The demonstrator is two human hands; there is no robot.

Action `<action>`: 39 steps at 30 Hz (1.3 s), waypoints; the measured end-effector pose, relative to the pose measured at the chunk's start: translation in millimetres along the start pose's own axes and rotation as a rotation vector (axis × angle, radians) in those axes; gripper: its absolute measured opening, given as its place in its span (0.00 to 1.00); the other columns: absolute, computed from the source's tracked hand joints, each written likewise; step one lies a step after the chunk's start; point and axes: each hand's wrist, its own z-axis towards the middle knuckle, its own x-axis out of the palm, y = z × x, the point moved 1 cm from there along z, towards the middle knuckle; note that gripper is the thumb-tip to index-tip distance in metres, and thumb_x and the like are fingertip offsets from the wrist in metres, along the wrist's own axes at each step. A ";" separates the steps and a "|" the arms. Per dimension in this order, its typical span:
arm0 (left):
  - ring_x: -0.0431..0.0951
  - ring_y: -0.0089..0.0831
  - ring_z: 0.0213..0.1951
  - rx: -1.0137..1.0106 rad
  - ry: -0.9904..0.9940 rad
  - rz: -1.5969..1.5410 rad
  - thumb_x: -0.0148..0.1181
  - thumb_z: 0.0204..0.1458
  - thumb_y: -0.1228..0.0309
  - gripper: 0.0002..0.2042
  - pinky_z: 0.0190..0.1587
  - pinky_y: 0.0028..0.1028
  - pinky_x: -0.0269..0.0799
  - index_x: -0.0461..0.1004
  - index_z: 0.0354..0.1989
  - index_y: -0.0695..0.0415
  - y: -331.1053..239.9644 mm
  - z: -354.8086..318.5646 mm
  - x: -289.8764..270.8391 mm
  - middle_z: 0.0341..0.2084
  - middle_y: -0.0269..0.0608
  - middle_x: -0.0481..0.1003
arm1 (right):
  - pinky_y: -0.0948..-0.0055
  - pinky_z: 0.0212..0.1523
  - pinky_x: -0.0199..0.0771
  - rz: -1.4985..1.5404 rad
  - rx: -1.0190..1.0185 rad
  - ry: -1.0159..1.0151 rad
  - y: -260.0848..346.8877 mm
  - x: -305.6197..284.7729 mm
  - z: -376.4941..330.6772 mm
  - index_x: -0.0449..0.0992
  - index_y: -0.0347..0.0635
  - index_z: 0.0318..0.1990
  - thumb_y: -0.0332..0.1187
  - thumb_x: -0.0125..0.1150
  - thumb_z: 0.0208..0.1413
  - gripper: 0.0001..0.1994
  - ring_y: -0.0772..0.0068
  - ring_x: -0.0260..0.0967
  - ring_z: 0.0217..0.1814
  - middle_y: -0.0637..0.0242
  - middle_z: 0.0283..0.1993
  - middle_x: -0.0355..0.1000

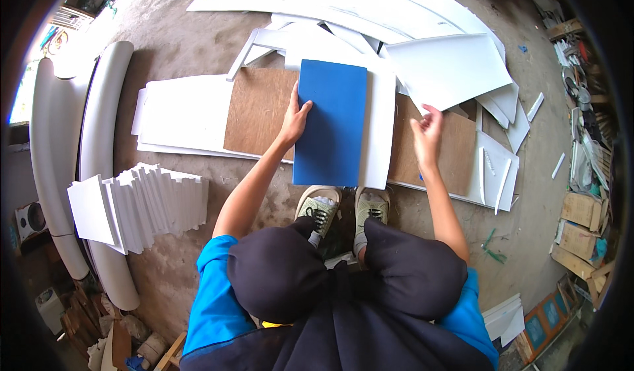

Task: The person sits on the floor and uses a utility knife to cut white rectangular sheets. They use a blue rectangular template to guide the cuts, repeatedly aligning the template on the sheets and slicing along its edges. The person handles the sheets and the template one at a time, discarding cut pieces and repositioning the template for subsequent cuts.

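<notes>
Knees [343,278] in dark cloth fill the lower frame, blue sleeves [214,298] to either side; person squatting. Shoes [343,209] just beyond, toes pointing at the work, on bare concrete floor [198,41].

Left hand [294,123]: fingers curled round the left long edge of a blue board [331,123], thumb lying on its top face. Gripping it. Blue board is rectangular, long axis running away from the person, near end just ahead of the shoes. It lies over a white sheet [378,133], which shows along its right edge.

Right hand [427,133]: raised, fingers loosely spread and bent, holding nothing, apart from the blue board. It hovers over a brown board [456,153] that runs left to right under the white sheet and blue board; its other end shows left of the left hand.

Person's left, on the floor: stack of cut white pieces [142,206], fanned, edges stepped. Beyond it, curved white mouldings [99,133].

Right of the brown board: narrow white strips [503,185] on a white offcut.

Farther out: large white sheets [370,4] overlapping in a loose pile. Far right edge: wood blocks [581,222] and clutter, too small to identify.
</notes>
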 end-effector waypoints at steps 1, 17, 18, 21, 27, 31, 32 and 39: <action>0.45 0.40 0.63 0.000 -0.015 -0.012 0.46 0.53 0.72 0.31 0.62 0.29 0.40 0.38 0.63 0.56 2.9 0.7 2.4 0.61 0.53 0.45 | 0.73 0.41 0.62 -0.139 -0.022 0.057 4.8 10.6 6.6 0.60 0.41 0.48 0.17 0.54 0.43 0.22 0.73 0.54 0.38 0.63 0.39 0.55; 0.53 0.49 0.52 0.039 -0.186 0.603 0.53 0.48 0.70 0.33 0.55 0.41 0.48 0.43 0.60 0.65 21.9 -57.1 15.5 0.51 0.58 0.53 | 0.75 0.34 0.71 -0.058 0.087 0.376 -11.7 60.2 13.9 0.68 0.39 0.44 0.21 0.54 0.48 0.14 0.76 0.64 0.33 0.65 0.35 0.63; 0.52 0.50 0.53 0.070 -0.208 0.591 0.53 0.48 0.70 0.34 0.56 0.41 0.47 0.41 0.60 0.66 21.7 -59.8 17.5 0.53 0.58 0.52 | 0.75 0.34 0.71 -0.093 0.043 0.380 -11.9 64.1 11.6 0.67 0.39 0.46 0.24 0.55 0.48 0.15 0.76 0.64 0.33 0.64 0.36 0.62; 0.49 0.50 0.58 0.144 -0.182 0.549 0.52 0.47 0.74 0.37 0.59 0.41 0.43 0.35 0.60 0.68 14.9 -59.0 23.2 0.58 0.60 0.46 | 0.76 0.35 0.71 -0.205 -0.110 0.378 -14.6 72.8 8.6 0.63 0.37 0.51 0.31 0.58 0.49 0.21 0.76 0.65 0.33 0.60 0.41 0.60; 0.48 0.53 0.59 0.196 -0.118 0.490 0.51 0.44 0.79 0.38 0.60 0.41 0.43 0.34 0.60 0.68 9.1 -60.4 22.2 0.58 0.61 0.45 | 0.73 0.41 0.67 -0.255 -0.124 0.435 -18.5 81.8 2.4 0.55 0.39 0.58 0.33 0.64 0.44 0.33 0.73 0.60 0.37 0.61 0.45 0.57; 0.44 0.54 0.61 0.208 -0.101 0.451 0.50 0.44 0.81 0.36 0.61 0.42 0.42 0.36 0.60 0.68 16.4 -61.9 19.8 0.58 0.63 0.43 | 0.71 0.45 0.65 -0.289 -0.165 0.459 -9.5 87.4 -5.1 0.53 0.41 0.60 0.29 0.63 0.42 0.35 0.70 0.59 0.38 0.61 0.44 0.57; 0.44 0.54 0.61 0.217 -0.099 0.473 0.51 0.44 0.80 0.36 0.61 0.44 0.41 0.36 0.60 0.68 16.8 -61.7 19.8 0.58 0.63 0.42 | 0.70 0.45 0.65 -0.285 -0.165 0.458 -9.4 86.9 -5.7 0.52 0.41 0.60 0.29 0.63 0.42 0.36 0.69 0.60 0.39 0.60 0.45 0.56; 0.43 0.51 0.61 0.389 -0.184 0.769 0.57 0.44 0.69 0.36 0.61 0.47 0.37 0.43 0.59 0.63 -12.2 27.0 2.3 0.57 0.57 0.45 | 0.68 0.45 0.65 -0.298 -0.097 0.438 1.0 87.8 -9.3 0.49 0.42 0.61 0.24 0.62 0.41 0.38 0.67 0.60 0.40 0.58 0.46 0.56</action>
